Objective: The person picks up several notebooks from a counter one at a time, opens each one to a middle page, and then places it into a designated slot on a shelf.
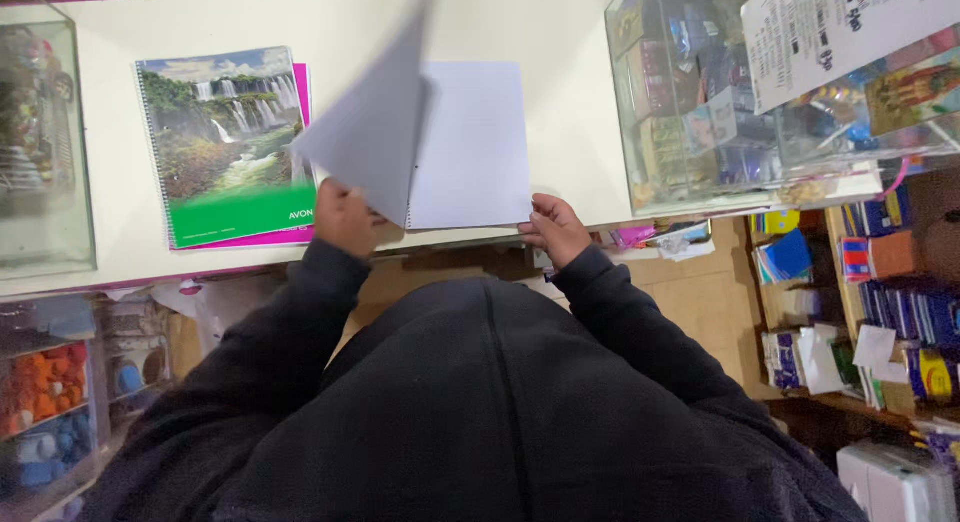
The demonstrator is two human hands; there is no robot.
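Note:
An open spiral notebook [470, 147] with blank white pages lies on the cream counter [330, 27] in front of me. My left hand [347, 217] grips the lower edge of a raised grey page [375, 122], which is blurred and lifted above the notebook. My right hand [556, 227] pinches the notebook's lower right corner at the counter's near edge. Both arms wear dark sleeves.
A closed spiral notebook with a waterfall cover [225, 142] lies to the left on a pink one. A glass display case [720, 92] stands at right, another glass box [40, 142] at left. Shelves of stationery [880, 302] fill the right; containers of small coloured items [50, 392] sit lower left.

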